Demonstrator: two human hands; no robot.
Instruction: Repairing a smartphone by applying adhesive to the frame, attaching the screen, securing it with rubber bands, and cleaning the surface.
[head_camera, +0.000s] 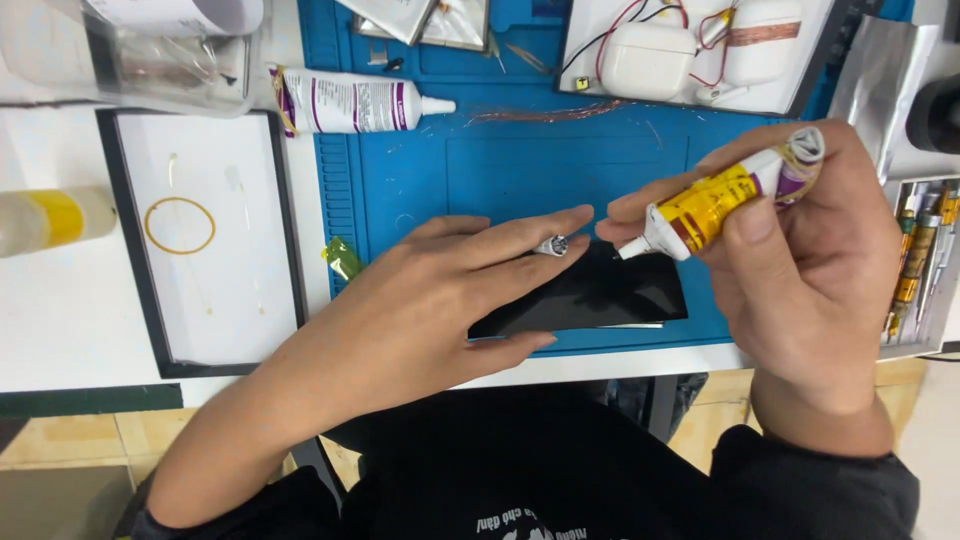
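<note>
on blue mat (420, 190), right hand (800, 270) gripping yellow glue tube (715, 205)

We cannot make out the small silvery part (551, 245) pinched in our left hand (440, 290); it is too small to tell. That hand covers the left end of the black sheet (600, 295) near the surface's front edge. Our right hand (800, 250) hides the glue tube's (715, 205) underside. At the far edge, the clear container (150, 50) and white cases (700, 45) are cut off.
</note>
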